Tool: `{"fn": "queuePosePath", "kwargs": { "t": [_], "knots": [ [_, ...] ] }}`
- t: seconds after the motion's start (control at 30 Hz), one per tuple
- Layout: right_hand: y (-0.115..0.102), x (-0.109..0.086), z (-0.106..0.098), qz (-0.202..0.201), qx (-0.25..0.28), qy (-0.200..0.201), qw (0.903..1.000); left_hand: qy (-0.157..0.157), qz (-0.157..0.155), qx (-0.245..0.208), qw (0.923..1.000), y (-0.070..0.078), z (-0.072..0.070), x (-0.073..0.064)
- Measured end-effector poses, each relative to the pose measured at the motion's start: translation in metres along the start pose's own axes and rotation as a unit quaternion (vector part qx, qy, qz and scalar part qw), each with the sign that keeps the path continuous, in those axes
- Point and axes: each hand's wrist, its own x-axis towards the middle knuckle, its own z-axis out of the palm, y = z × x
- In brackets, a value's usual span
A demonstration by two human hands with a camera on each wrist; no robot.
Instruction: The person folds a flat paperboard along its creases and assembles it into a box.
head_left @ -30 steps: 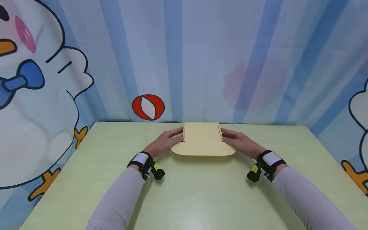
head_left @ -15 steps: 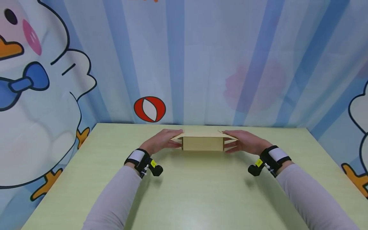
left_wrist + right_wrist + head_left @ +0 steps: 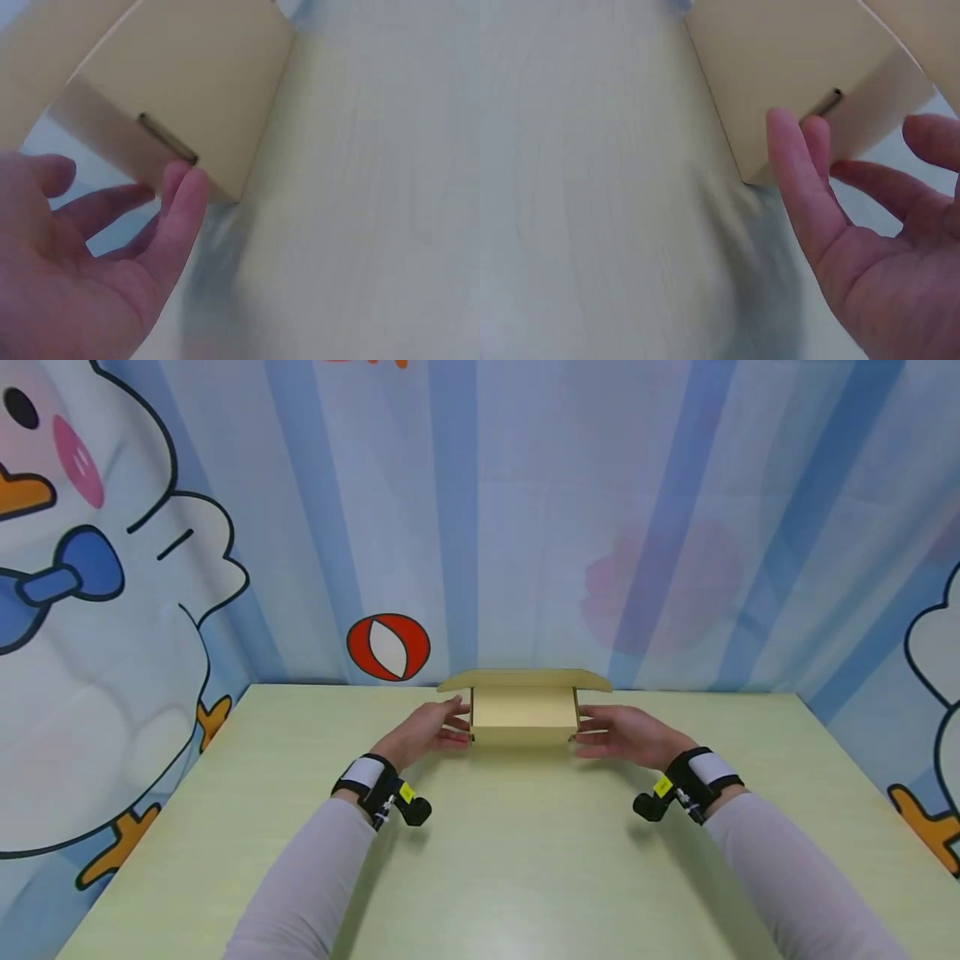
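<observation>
A small tan cardboard box (image 3: 525, 708) rests near the far edge of the table, its wide round-cornered flap (image 3: 525, 678) standing up at the back. My left hand (image 3: 423, 733) is at its left side, fingers extended and thumb apart from the cardboard. On the other side, my right hand (image 3: 630, 735) mirrors this with loosely stretched fingers. In the left wrist view, fingertips meet the box (image 3: 210, 75) at a lower corner beside a narrow slot (image 3: 169, 140). The right wrist view shows fingertips at a matching slot (image 3: 831, 99) on the box (image 3: 780, 60).
The pale wood-grain table (image 3: 495, 852) extends from the box toward me. Behind it hangs a blue striped curtain (image 3: 510, 527) printed with a duck and a red-and-white ball. Each wrist wears a strapped camera, such as the left one (image 3: 412, 811).
The box has tipped from having its broad flap toward me to sitting with the flap raised at the back. Both hands have loosened from gripping its edges to fingertips at its sides.
</observation>
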Motion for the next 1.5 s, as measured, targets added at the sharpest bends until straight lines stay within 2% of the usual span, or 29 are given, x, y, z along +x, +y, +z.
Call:
{"fn": "queuePosePath", "kwargs": {
  "t": [0.17, 0.53, 0.63, 0.73, 0.8, 0.87, 0.97, 1.03, 1.13, 1.23, 1.37, 1.5],
  "knots": [
    [0.005, 0.007, 0.007, -0.006, -0.012, 0.004, 0.9999, 0.02, -0.013, 0.031, 0.9992, -0.004, 0.008, 0.005],
    [0.008, 0.008, 0.008, -0.007, -0.042, 0.017, 0.999, 0.034, 0.002, 0.015, 0.9993, -0.008, 0.011, 0.006],
    [0.01, 0.008, 0.005, -0.004, -0.071, 0.031, 0.997, 0.038, 0.004, 0.025, 0.999, -0.009, 0.011, 0.006],
    [0.009, 0.004, 0.001, -0.009, -0.128, 0.055, 0.9903, 0.068, 0.013, 0.062, 0.9957, -0.011, 0.008, 0.005],
    [0.005, 0.001, -0.002, -0.018, -0.162, 0.075, 0.9839, 0.113, 0.026, 0.094, 0.9888, -0.012, 0.003, 0.005],
    [-0.001, -0.002, -0.005, -0.037, -0.188, 0.092, 0.977, 0.172, 0.047, 0.113, 0.9774, -0.012, -0.002, 0.005],
    [-0.01, -0.006, -0.008, -0.072, -0.21, 0.125, 0.9672, 0.246, 0.095, 0.111, 0.958, -0.008, -0.01, 0.005],
    [-0.017, -0.007, -0.007, -0.101, -0.219, 0.153, 0.9584, 0.273, 0.136, 0.097, 0.9474, -0.004, -0.013, 0.005],
    [-0.025, -0.007, -0.004, -0.143, -0.247, 0.204, 0.9365, 0.285, 0.19, 0.079, 0.9363, 0.006, -0.015, 0.004],
    [-0.031, -0.004, 0.002, -0.187, -0.274, 0.238, 0.9129, 0.285, 0.224, 0.078, 0.9286, 0.015, -0.014, 0.004],
    [-0.037, 0.0, 0.009, -0.232, -0.299, 0.263, 0.8875, 0.268, 0.244, 0.102, 0.9264, 0.024, -0.008, 0.004],
    [-0.041, 0.002, 0.016, -0.251, -0.335, 0.269, 0.8673, 0.256, 0.248, 0.125, 0.9259, 0.03, -0.002, 0.002]
  ]
}}
